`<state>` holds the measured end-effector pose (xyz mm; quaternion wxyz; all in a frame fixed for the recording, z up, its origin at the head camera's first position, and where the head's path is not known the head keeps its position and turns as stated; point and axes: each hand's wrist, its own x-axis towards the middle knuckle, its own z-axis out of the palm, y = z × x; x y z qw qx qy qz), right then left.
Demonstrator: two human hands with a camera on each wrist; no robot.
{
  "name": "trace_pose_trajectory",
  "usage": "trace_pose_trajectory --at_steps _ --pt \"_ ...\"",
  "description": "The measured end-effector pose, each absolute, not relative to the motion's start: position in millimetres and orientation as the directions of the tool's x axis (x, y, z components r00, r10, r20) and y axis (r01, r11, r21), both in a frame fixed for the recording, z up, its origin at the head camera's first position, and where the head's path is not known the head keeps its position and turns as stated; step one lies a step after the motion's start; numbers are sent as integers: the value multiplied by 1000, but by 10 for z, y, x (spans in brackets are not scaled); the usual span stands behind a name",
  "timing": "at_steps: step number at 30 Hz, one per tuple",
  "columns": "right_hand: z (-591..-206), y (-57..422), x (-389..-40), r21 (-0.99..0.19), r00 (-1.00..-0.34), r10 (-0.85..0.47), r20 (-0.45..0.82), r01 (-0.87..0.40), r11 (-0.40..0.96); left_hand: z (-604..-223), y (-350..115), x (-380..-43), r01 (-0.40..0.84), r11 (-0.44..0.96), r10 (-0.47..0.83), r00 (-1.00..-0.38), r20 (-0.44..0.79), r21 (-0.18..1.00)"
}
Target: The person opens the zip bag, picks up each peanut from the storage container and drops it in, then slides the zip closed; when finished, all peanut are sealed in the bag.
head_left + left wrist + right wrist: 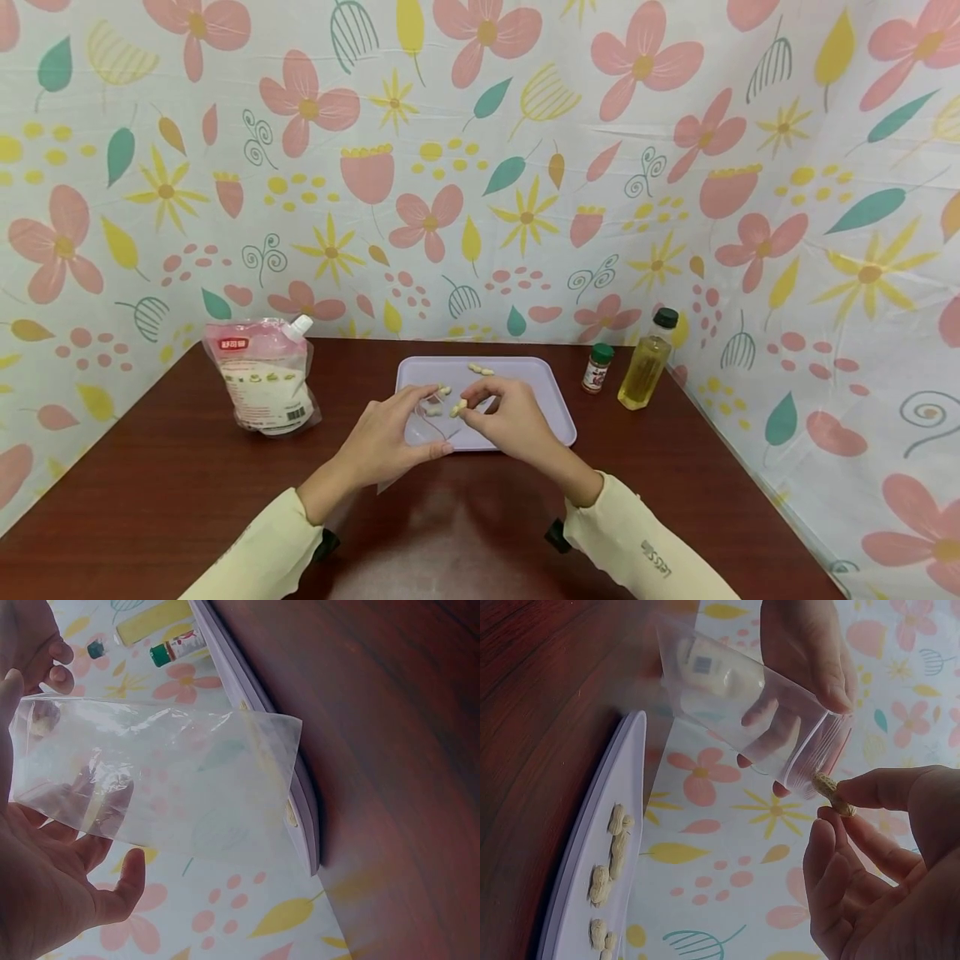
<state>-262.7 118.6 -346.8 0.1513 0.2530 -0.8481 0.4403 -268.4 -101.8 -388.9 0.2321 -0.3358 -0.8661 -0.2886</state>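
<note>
My left hand (378,437) holds a clear zip bag (210,765) by its mouth, thumb on one side and fingers on the other. The bag's zip edge (821,754) faces my right hand (517,417). Between thumb and index finger, my right hand pinches a peanut in its shell (832,795), one end right at the bag's mouth. Below both hands is a pale purple tray (553,408). Several unshelled peanuts (600,885) lie on it, and a pair of them (481,369) shows near its far edge.
To the left on the dark wooden table (150,483) stands a spouted pouch (266,383) of white contents. A small green-capped jar (597,371) and an oil bottle (645,367) stand right of the tray. A flower-patterned curtain (480,208) closes off the back.
</note>
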Motion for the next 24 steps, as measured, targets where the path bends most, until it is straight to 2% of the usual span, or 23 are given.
trace_pose_trajectory --at_steps 10,24 --pt "-3491 1172 -2620 -670 -822 -336 460 -569 476 -3887 -1014 -2676 715 609 450 -668 593 344" --pt "-3474 1212 -2618 -677 -829 -320 459 -559 479 -3892 -1016 -2675 720 602 447 -663 601 346"
